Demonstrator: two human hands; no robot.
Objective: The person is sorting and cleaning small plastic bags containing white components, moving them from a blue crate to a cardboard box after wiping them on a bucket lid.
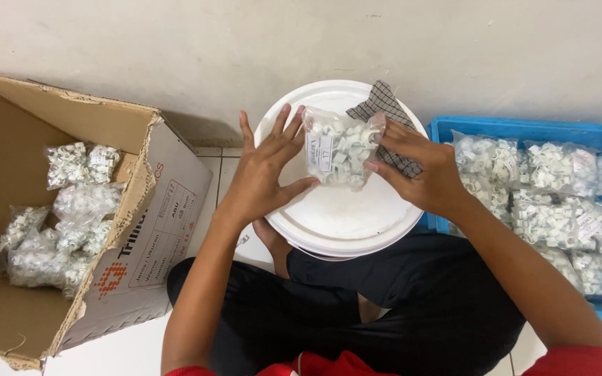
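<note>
Left hand spread flat against a clip bag, right hand pinching its right edge over a checked cloth, on a white lid

A plain pale wall stood past the fingertips, a bit scuffed and grey in spots. The floor below was made of white tiles with thin dark lines between them. More white floor showed down by the wrists. The light was soft and even. A dark shadow lay where the wall met the floor.
</note>
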